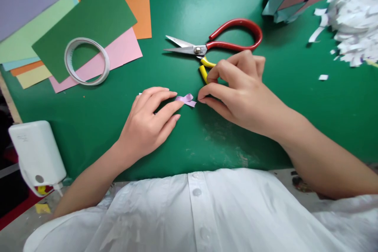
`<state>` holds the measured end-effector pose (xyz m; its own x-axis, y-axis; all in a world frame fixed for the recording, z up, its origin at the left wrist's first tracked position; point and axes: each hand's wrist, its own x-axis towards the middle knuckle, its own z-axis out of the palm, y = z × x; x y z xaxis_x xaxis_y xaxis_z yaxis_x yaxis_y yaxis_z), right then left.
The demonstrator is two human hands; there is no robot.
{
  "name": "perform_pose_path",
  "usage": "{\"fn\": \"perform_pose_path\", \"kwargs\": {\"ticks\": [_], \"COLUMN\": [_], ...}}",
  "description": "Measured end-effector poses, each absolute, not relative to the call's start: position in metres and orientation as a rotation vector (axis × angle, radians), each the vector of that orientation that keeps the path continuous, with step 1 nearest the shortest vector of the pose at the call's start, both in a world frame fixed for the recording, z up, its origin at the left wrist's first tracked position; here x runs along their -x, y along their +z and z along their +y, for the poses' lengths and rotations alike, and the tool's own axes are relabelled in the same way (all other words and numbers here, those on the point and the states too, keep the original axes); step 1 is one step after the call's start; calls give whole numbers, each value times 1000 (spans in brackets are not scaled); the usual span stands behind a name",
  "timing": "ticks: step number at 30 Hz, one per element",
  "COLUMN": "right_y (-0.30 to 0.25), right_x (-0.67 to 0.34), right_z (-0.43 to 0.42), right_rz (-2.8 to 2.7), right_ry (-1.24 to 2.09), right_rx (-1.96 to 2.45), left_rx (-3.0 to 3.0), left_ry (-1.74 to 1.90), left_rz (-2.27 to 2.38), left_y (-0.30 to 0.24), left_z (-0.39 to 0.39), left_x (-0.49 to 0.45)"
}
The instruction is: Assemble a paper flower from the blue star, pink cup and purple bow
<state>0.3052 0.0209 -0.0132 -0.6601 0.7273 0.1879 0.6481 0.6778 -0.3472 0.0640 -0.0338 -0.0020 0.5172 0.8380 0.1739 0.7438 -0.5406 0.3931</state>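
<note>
A small light-purple paper bow (189,100) lies on the green table, its left end partly covered by fingertips. My left hand (147,120) rests there with its fingers stretched out, the index fingertip touching the bow. Just right of the bow, apart from it, is my right hand (239,88). Its thumb and index fingertips are pinched together, and whatever may be between them is too small to make out. Behind that hand lie red-handled scissors (199,50), blades parted and pointing left. Yellow handles (203,73) of another tool show beside them, mostly hidden by my right hand.
Coloured paper sheets (85,27) are piled at the upper left, with a tape roll (68,61) on top. A pink-and-blue paper object (291,2) and white paper scraps (354,23) sit at the upper right. A white device (38,149) is by the left edge.
</note>
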Motion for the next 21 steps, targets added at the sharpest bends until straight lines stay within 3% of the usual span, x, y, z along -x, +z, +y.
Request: {"fn": "perform_pose_path", "kwargs": {"ticks": [12, 21], "right_y": [-18, 1], "right_x": [-304, -283], "right_z": [21, 2], "right_rz": [-2542, -2135], "right_ry": [469, 888], "right_rx": [1153, 1105], "left_rx": [-2332, -1833], "left_ry": [561, 876], "left_rz": [1585, 1493], "left_y": [-7, 4], "left_z": [-25, -32], "left_x": [-75, -85]}}
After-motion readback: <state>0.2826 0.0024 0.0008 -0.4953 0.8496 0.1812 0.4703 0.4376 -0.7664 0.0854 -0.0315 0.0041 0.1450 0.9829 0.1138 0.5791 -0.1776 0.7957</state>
